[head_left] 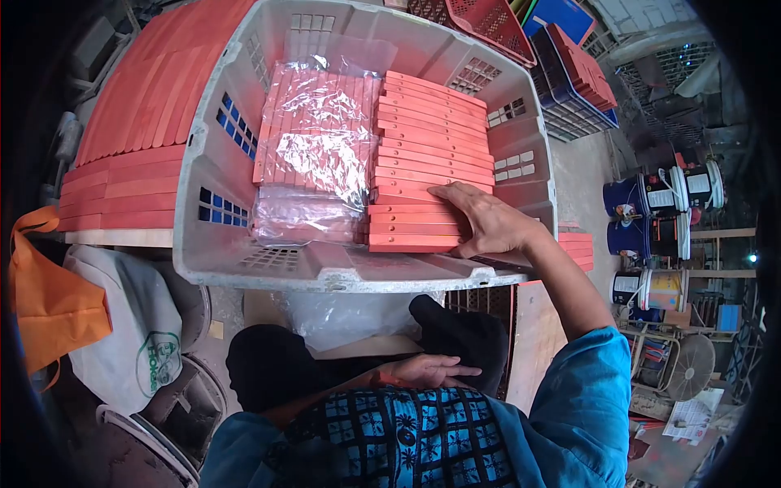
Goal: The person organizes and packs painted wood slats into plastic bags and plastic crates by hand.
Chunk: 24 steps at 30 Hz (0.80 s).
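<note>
In the head view my right hand (490, 221) reaches into a grey plastic crate (350, 278). Its thumb and fingers span the right ends of several red wooden slats (416, 229) at the near end of a row. Small round holes or dots show near the slats' left ends. Farther back, the rest of the row of slats (431, 134) lies packed on edge. Beside them, clear plastic (317, 154) covers another bundle of red slats. My left hand (427, 370) rests near my lap, palm up, fingers stretched out, holding nothing.
Stacked red slats (146, 89) stand left of the crate. An orange bag (61, 301) and a white bag (126, 325) hang below them. Clear plastic (350, 317) lies by my knees. Paint buckets (626, 236) and a fan (693, 368) stand at the right; more crates (569, 114) are behind.
</note>
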### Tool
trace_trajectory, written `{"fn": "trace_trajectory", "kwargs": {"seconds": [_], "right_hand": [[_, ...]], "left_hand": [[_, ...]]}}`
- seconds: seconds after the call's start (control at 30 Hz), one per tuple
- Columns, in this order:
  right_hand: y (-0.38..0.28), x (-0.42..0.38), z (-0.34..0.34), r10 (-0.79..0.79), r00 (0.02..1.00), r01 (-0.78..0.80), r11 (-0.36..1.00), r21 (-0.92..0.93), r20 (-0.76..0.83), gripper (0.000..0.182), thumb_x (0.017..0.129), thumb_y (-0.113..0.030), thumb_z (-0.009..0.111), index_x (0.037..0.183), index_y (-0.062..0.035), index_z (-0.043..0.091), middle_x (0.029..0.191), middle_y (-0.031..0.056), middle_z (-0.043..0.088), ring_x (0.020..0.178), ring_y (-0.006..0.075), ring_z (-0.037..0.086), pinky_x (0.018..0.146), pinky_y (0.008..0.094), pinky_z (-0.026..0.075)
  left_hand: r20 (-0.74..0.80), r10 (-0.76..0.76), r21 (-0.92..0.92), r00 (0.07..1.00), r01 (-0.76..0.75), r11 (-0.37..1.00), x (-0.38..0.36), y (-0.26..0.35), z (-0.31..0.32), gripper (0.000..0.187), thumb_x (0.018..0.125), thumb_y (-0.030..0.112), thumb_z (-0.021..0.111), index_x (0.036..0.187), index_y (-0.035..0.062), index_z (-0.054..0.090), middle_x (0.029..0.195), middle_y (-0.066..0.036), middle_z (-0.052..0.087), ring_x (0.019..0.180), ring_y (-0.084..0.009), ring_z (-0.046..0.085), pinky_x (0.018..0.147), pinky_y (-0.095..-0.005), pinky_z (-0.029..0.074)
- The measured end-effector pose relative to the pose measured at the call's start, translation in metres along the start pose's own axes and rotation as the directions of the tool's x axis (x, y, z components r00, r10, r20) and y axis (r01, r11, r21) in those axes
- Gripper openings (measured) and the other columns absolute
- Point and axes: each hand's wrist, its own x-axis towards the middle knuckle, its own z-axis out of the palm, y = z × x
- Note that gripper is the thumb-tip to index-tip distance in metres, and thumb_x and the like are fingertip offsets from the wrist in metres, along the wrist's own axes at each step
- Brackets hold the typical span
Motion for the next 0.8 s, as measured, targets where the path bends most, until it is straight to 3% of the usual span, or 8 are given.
{"fn": "trace_trajectory", "kwargs": {"seconds": [0.27, 0.37, 0.47, 0.57, 0.67, 0.8], "right_hand": [[0.008, -0.005, -0.001, -0.044, 0.999, 0.044, 0.999, 0.004, 0.024, 0.088, 0.067, -0.025, 0.074, 0.14, -0.0069, 0.029, 0.135, 0.0228, 0.038, 0.127, 0.0357, 0.036, 0.107, 0.0406, 0.031], [0.009, -0.008, 0.001, -0.086, 0.994, 0.089, 0.995, 0.05, -0.063, 0.08, 0.068, -0.023, 0.075, 0.136, -0.0054, 0.037, 0.129, 0.0203, 0.045, 0.121, 0.0347, 0.043, 0.103, 0.0385, 0.036], [0.017, 0.002, 0.006, -0.031, 0.994, 0.04, 0.995, 0.089, -0.104, 0.057, 0.074, -0.017, 0.07, 0.126, -0.0027, 0.049, 0.119, 0.0172, 0.053, 0.113, 0.0326, 0.05, 0.094, 0.038, 0.043], [0.014, 0.012, 0.007, -0.085, 0.986, 0.074, 0.994, -0.083, -0.14, 0.04, 0.078, -0.009, 0.064, 0.116, -0.0007, 0.054, 0.106, 0.0154, 0.058, 0.101, 0.0322, 0.056, 0.085, 0.0384, 0.046], [0.014, 0.021, 0.01, -0.099, 0.982, 0.066, 0.977, -0.202, -0.16, 0.033, 0.077, -0.006, 0.062, 0.109, 0.0013, 0.056, 0.102, 0.016, 0.058, 0.096, 0.0341, 0.057, 0.082, 0.0399, 0.047], [0.013, 0.028, -0.008, -0.11, 0.956, 0.076, 0.988, -0.131, -0.272, 0.033, 0.076, -0.008, 0.058, 0.108, 0.0004, 0.055, 0.099, 0.0166, 0.059, 0.092, 0.0354, 0.058, 0.08, 0.0423, 0.047]], "left_hand": [[-0.026, 0.01, 0.029, 1.0, -0.009, 1.0, 0.0, 0.002, -0.004, 0.057, 0.098, 0.039, 0.027, 0.145, 0.0077, 0.016, 0.143, -0.023, 0.028, 0.126, -0.0273, 0.04, 0.107, -0.0381, 0.031], [-0.034, 0.009, 0.014, 0.999, -0.009, 1.0, 0.001, 0.001, -0.002, 0.057, 0.098, 0.038, 0.028, 0.145, 0.0077, 0.016, 0.143, -0.023, 0.029, 0.125, -0.0275, 0.041, 0.106, -0.038, 0.032], [-0.039, 0.003, 0.022, 0.999, -0.002, 1.0, 0.001, 0.002, -0.002, 0.057, 0.098, 0.038, 0.028, 0.145, 0.0078, 0.016, 0.143, -0.023, 0.029, 0.125, -0.0274, 0.042, 0.106, -0.0379, 0.032], [-0.022, -0.005, 0.011, 1.0, 0.005, 1.0, 0.003, 0.001, -0.006, 0.057, 0.098, 0.038, 0.028, 0.145, 0.0077, 0.017, 0.143, -0.023, 0.03, 0.124, -0.0268, 0.042, 0.106, -0.0376, 0.032], [0.007, -0.002, -0.009, 1.0, 0.002, 1.0, 0.005, -0.002, -0.015, 0.056, 0.098, 0.038, 0.028, 0.145, 0.0076, 0.018, 0.142, -0.022, 0.031, 0.124, -0.0259, 0.043, 0.106, -0.0372, 0.032], [-0.012, 0.006, -0.018, 1.0, -0.006, 1.0, 0.004, -0.001, -0.006, 0.055, 0.099, 0.037, 0.028, 0.144, 0.0074, 0.019, 0.142, -0.022, 0.032, 0.123, -0.0251, 0.044, 0.106, -0.0367, 0.032]]}}
